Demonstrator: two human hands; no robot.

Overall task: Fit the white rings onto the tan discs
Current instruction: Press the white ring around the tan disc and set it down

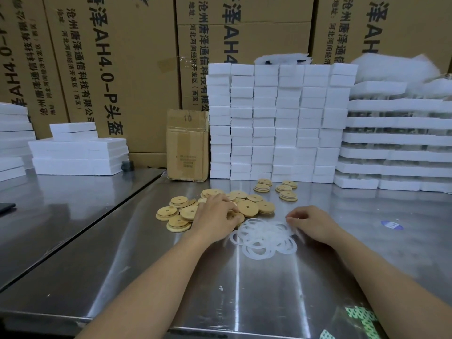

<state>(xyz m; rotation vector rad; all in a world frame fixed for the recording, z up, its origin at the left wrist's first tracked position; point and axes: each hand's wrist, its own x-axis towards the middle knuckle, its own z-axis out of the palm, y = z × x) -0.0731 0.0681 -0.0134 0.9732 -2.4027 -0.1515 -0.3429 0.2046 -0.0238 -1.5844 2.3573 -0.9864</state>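
Head view: left hand (216, 214) curls round one of the tan discs (247, 208) heaped on the steel table (269, 289); right hand (311, 223) pinches one of the white rings (264, 241) piled just beside them.

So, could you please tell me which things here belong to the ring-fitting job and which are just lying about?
Job: round tan wooden discs, thin white rings, left hand, right hand.
Lying about: stacked white foam blocks, small brown cardboard box, blue oval sticker.
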